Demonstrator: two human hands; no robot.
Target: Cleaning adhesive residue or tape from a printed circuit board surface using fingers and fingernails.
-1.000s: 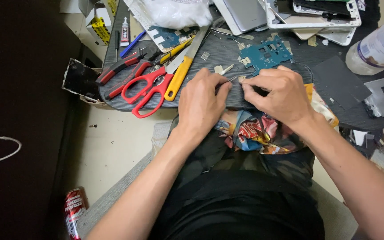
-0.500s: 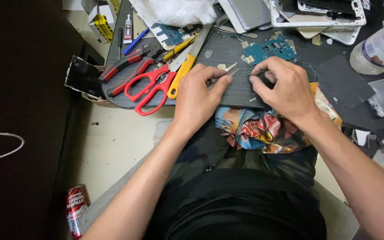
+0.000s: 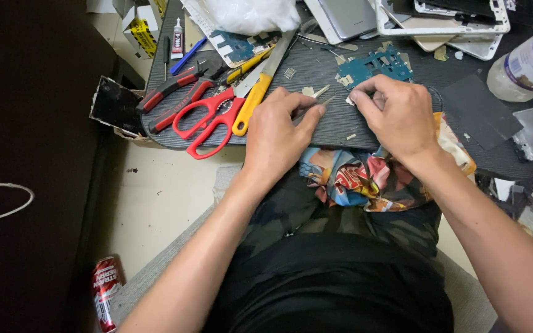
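Centrally, a dark grooved board spans the upper frame. On it the right hand presses closed fingertips beside a blue circuit board. At centre, the left hand pinches thin tweezers. Red scissors lie just left.

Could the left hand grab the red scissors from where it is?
Probably yes. The scissors lie just beside the left hand on the dark board, with nothing between them, though that hand now pinches a thin tool.
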